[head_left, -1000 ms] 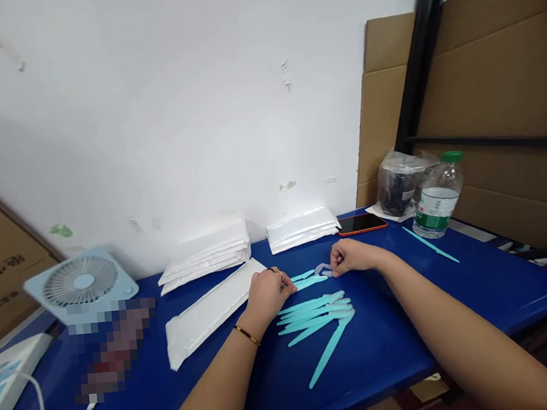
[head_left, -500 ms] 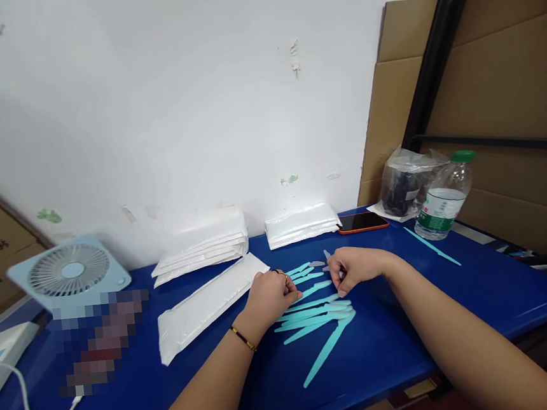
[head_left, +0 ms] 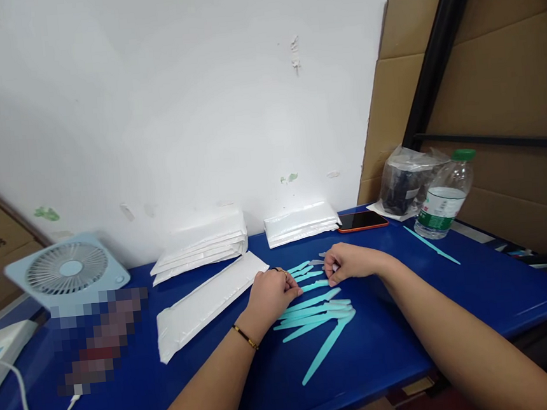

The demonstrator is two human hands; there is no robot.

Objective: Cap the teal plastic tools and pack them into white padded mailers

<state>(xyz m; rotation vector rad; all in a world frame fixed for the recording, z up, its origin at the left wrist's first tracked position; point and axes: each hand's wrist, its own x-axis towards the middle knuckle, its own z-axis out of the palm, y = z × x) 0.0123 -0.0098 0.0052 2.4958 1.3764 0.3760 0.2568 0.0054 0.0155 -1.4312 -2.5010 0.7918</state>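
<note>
Several teal eyebrow razors, some with clear blade covers, lie fanned out in front of me. My left hand [head_left: 275, 291] is closed, its thumb and forefinger pinching the handle of one eyebrow razor [head_left: 315, 285]. At the blade end of that same razor, my right hand [head_left: 348, 263] is closed with its fingertips pressed together; they hide the tip. Below the hands, other razors [head_left: 311, 301] overlap, and the lowest razor [head_left: 327, 354] slants toward the table's near edge. A few more razors [head_left: 302, 269] lie just beyond the held one.
White padded envelopes [head_left: 200, 246] are stacked by the wall, with a single envelope [head_left: 210, 306] left of my hand. A second stack [head_left: 301, 223], a phone [head_left: 363, 221], a water bottle [head_left: 443, 200] and a lone razor [head_left: 431, 245] are farther right. A blue fan [head_left: 71, 270] stands left.
My right hand has moved slightly left and up, its fingertips now at the end of the razor in my left hand. My left hand has barely moved.
</note>
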